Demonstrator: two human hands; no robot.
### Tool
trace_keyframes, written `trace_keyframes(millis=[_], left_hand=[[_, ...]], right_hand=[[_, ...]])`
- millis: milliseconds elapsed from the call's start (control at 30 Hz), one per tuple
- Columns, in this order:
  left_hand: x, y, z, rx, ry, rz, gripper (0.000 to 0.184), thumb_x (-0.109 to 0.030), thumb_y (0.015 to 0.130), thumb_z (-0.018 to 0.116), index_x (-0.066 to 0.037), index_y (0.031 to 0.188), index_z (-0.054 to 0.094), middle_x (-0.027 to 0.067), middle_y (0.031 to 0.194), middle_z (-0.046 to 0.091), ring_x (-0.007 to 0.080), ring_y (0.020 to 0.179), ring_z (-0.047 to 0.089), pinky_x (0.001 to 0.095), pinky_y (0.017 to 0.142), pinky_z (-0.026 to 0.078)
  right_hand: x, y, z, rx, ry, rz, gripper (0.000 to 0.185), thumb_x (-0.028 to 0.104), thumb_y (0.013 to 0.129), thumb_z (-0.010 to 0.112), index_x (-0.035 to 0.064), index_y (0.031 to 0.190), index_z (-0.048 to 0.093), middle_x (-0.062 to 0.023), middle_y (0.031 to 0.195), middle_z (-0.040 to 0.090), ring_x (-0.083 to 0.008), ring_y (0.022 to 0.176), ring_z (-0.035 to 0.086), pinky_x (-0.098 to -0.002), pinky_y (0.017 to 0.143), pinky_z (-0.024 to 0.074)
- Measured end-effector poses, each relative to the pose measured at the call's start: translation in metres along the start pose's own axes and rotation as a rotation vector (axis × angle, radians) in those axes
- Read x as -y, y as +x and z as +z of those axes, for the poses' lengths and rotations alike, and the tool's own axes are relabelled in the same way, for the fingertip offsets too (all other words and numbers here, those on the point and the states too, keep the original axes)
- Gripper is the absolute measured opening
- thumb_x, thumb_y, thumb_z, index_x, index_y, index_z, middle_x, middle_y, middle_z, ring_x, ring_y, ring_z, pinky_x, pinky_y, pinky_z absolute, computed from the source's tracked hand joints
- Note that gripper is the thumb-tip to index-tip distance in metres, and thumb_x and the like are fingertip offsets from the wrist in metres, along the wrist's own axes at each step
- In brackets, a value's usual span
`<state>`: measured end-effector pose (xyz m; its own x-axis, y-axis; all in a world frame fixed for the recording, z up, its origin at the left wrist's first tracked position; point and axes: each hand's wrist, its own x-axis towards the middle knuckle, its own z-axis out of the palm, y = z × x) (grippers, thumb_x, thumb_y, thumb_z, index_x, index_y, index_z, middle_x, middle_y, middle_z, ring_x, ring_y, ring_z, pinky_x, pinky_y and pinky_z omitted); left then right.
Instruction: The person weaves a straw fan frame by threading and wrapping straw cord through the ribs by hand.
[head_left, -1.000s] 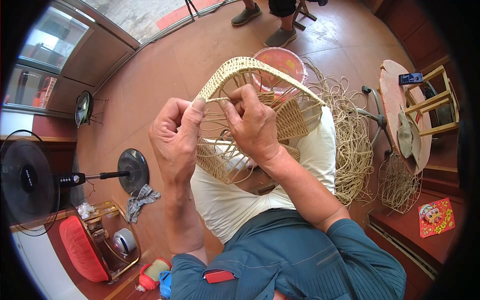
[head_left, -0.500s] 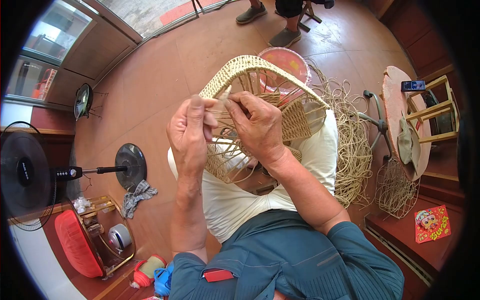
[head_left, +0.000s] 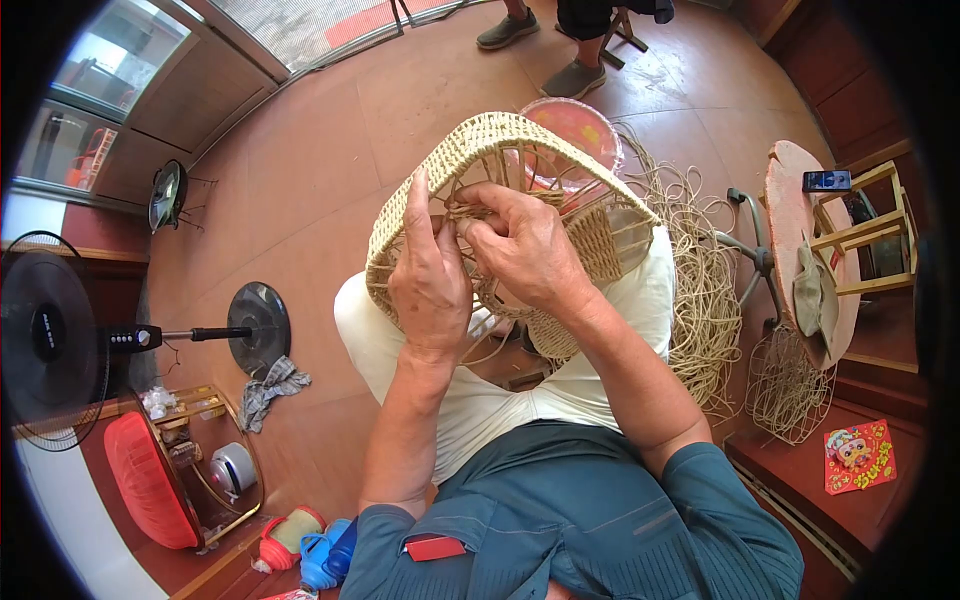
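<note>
Just now, brought L hand (head_left: 432,285) in from the rim's left end to inside the arch of the woven frame (head_left: 490,128), right up by R hand (head_left: 530,245), maybe touching. Half a sec ago, held both out at the rim's edge w/ a pale strand sticking up in btwn; now can't make out that end standing clear. Also uncovers more of the rim's left flank, formerly hidden behind L hand, now curving down in plain view. Suggests, for the work in hand, a shift from drawing cord at the edge to handling it on the inner side, tho can't be sure. Pinching twisted cord (head_left: 465,212) btwn R thumb & index, by the look of it, just under the rim. Holding L index straight up by the rim's inner edge; can't tell re the other L fingers, mostly out of sight. Resting the frame, same as before, over the light trousers (head_left: 480,405) btwn the knees, arch side away from the body. Otherwise unchanged: loose cord heap (head_left: 705,310) beside the right knee, pink tub (head_left: 575,125) just beyond the arch.
</note>
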<state>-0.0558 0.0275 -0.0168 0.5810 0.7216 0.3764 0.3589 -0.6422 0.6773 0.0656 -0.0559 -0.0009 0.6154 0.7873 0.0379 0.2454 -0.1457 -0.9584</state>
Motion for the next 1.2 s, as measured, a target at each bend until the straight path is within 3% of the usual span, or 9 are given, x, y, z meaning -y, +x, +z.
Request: trace_keyframes(millis=[100, 267, 400, 533, 800, 900, 1033, 1133, 1200], left_hand=[[0.011, -0.001, 0.003, -0.2, 0.099, 0.166, 0.045, -0.001, 0.11, 0.065, -0.005, 0.155, 0.06, 0.0049, 0.084, 0.069, 0.0159, 0.076, 0.066, 0.0332, 0.071, 0.054], [-0.01, 0.009, -0.015, -0.189, -0.347, -0.154, 0.021, -0.002, 0.112, 0.063, -0.005, 0.132, 0.067, -0.007, 0.076, 0.051, 0.0008, 0.068, 0.046, 0.0237, 0.06, 0.039], [-0.014, -0.002, -0.013, -0.103, -0.248, -0.03, 0.028, 0.005, 0.105, 0.063, -0.007, 0.13, 0.07, -0.0029, 0.072, 0.051, 0.0059, 0.062, 0.046, 0.0273, 0.058, 0.043], [-0.026, -0.016, -0.011, -0.076, -0.057, 0.228, 0.034, 0.0, 0.103, 0.069, -0.009, 0.136, 0.068, 0.0111, 0.083, 0.076, 0.0237, 0.066, 0.075, 0.0382, 0.061, 0.056], [-0.051, -0.032, -0.024, 0.103, 0.057, 0.391, 0.035, 0.001, 0.107, 0.069, -0.006, 0.141, 0.068, 0.0099, 0.086, 0.076, 0.0209, 0.071, 0.076, 0.0376, 0.064, 0.058], [-0.056, -0.027, -0.029, 0.117, -0.253, 0.175, 0.031, -0.002, 0.11, 0.068, -0.004, 0.141, 0.068, 0.0097, 0.084, 0.074, 0.0129, 0.071, 0.073, 0.0354, 0.063, 0.056], [-0.04, -0.012, -0.032, 0.089, -0.305, -0.128, 0.029, -0.005, 0.111, 0.068, -0.007, 0.14, 0.068, 0.0124, 0.106, 0.08, 0.0299, 0.072, 0.075, 0.0407, 0.068, 0.06], [-0.01, 0.009, -0.004, -0.143, -0.034, 0.285, 0.025, -0.008, 0.107, 0.074, -0.007, 0.132, 0.072, 0.0109, 0.111, 0.079, 0.0284, 0.08, 0.077, 0.0416, 0.072, 0.062], [-0.01, 0.014, -0.003, -0.105, 0.031, 0.299, 0.016, -0.009, 0.103, 0.079, -0.007, 0.118, 0.074, 0.0097, 0.104, 0.076, 0.0272, 0.084, 0.078, 0.0412, 0.073, 0.062]], right_hand=[[0.001, -0.001, -0.001, 0.005, 0.0, 0.031, 0.033, 0.017, 0.101, 0.074, -0.0027, 0.127, 0.078, -0.0273, 0.098, 0.08, -0.0388, 0.091, 0.082, -0.047, 0.083, 0.0626], [-0.003, -0.004, 0.007, -0.054, 0.095, -0.013, 0.031, 0.02, 0.102, 0.081, -0.0019, 0.124, 0.079, -0.0272, 0.098, 0.08, -0.0376, 0.09, 0.083, -0.0441, 0.079, 0.0629], [-0.006, -0.003, 0.009, -0.086, 0.062, -0.048, 0.028, 0.016, 0.102, 0.079, -0.0011, 0.123, 0.078, -0.0258, 0.096, 0.079, -0.0384, 0.089, 0.082, -0.0452, 0.077, 0.0628], [-0.017, -0.009, 0.017, -0.168, -0.007, -0.183, 0.033, 0.01, 0.099, 0.078, 0.0017, 0.13, 0.074, -0.0239, 0.097, 0.079, -0.0386, 0.086, 0.082, -0.0449, 0.074, 0.0628], [-0.039, -0.018, 0.012, -0.239, -0.011, -0.645, 0.034, 0.004, 0.091, 0.086, 0.0033, 0.125, 0.08, -0.0086, 0.112, 0.08, -0.0206, 0.095, 0.078, -0.0338, 0.081, 0.0633], [-0.038, -0.014, 0.007, -0.347, -0.062, -0.615, 0.023, 0.002, 0.092, 0.083, 0.0035, 0.114, 0.08, -0.0111, 0.103, 0.08, -0.0287, 0.093, 0.079, -0.0389, 0.079, 0.0635], [-0.029, -0.013, -0.007, -0.431, -0.153, -0.545, 0.015, 0.006, 0.094, 0.087, 0.0036, 0.107, 0.079, -0.0134, 0.095, 0.078, -0.0329, 0.089, 0.077, -0.0405, 0.076, 0.0617], [-0.029, -0.014, -0.012, -0.425, -0.154, -0.537, 0.014, 0.007, 0.096, 0.088, 0.0031, 0.105, 0.078, -0.0134, 0.095, 0.078, -0.0323, 0.087, 0.076, -0.0412, 0.075, 0.0608], [-0.026, -0.013, -0.018, -0.435, -0.159, -0.535, 0.013, 0.006, 0.096, 0.087, 0.0028, 0.105, 0.078, -0.0133, 0.095, 0.078, -0.0316, 0.087, 0.076, -0.0413, 0.075, 0.0607]])
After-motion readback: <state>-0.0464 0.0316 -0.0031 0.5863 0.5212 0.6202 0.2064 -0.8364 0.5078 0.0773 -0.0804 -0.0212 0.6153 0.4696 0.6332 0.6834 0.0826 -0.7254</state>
